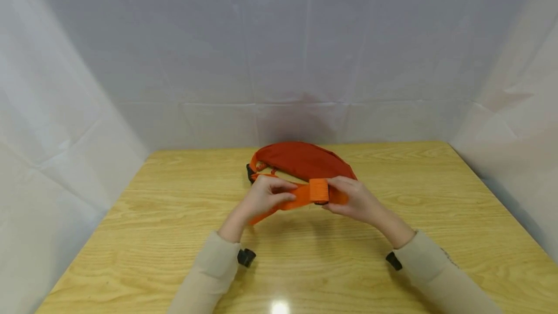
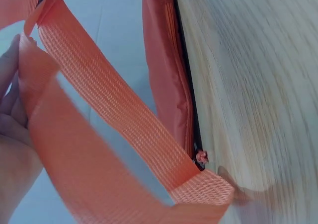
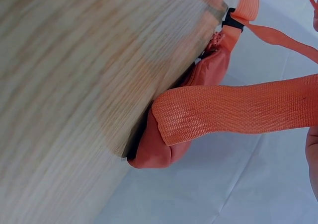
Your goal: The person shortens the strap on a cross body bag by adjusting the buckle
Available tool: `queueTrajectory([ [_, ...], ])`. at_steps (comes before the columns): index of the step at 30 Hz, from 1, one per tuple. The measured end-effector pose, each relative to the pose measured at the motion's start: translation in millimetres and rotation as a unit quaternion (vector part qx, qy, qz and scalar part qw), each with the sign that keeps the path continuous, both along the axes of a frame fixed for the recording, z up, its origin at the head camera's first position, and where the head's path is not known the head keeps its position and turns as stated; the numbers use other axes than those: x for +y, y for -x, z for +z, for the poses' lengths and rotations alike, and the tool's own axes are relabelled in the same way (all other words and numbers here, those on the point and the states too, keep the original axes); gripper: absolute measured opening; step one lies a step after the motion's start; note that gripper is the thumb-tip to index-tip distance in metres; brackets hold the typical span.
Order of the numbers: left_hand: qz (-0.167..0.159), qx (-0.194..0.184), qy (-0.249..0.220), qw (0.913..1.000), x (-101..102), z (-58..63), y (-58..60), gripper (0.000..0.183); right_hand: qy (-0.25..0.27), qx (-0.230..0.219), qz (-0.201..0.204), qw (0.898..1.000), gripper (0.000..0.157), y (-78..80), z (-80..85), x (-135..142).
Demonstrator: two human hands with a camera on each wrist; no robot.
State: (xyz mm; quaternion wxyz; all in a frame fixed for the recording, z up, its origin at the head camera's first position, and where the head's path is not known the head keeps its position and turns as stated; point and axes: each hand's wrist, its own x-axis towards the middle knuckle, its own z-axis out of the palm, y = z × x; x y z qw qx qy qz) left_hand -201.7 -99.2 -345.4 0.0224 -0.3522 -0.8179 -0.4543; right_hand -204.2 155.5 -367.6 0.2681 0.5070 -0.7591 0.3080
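An orange-red waist bag (image 1: 301, 159) lies at the far side of the table, its wide orange strap (image 1: 298, 196) drawn toward the person. My left hand (image 1: 263, 196) pinches this strap between thumb and fingers. Just right of it, my right hand (image 1: 355, 199) grips the strap beside a folded orange band (image 1: 319, 191) with a dark edge. In the left wrist view, the strap (image 2: 109, 90) runs in a long loop past the left hand (image 2: 15, 129). A black buckle (image 3: 232, 20) joins the strap to the bag (image 3: 154, 149) in the right wrist view.
The wooden table (image 1: 174, 236) carries the bag. White sheeting (image 1: 305, 52) hangs behind it and along both sides. A small black piece (image 1: 246, 258) shows at the left cuff and another black piece (image 1: 394, 261) at the right cuff.
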Motion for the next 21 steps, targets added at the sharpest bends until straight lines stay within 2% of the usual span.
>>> queueTrajectory([
  [2, 0.004, -0.026, -0.006, 0.9996, -2, -0.1, 0.4, 0.022, 0.001, -0.002, 0.003, 1.0, 0.05, 0.3, 0.1, 0],
  [6, 0.0, -0.046, -0.017, 0.9988, -5, -1.0, 2.5, 0.022, 0.0, -0.005, 0.002, 1.0, 0.048, 1.5, 0.0, 1],
  [14, 0.003, -0.053, -0.025, 0.9983, -20, -0.9, 5.3, 0.021, 0.004, -0.015, -0.011, 1.0, 0.045, 4.2, -1.8, 5],
  [17, 0.0, -0.067, -0.019, 0.9975, -24, 9.3, -0.7, 0.02, 0.008, -0.007, -0.006, 1.0, 0.042, 4.7, -1.7, 7],
  [21, 0.013, -0.077, 0.003, 0.9969, -30, 21.5, -7.8, 0.019, 0.01, -0.002, -0.003, 1.0, 0.047, 4.2, -0.4, 8],
])
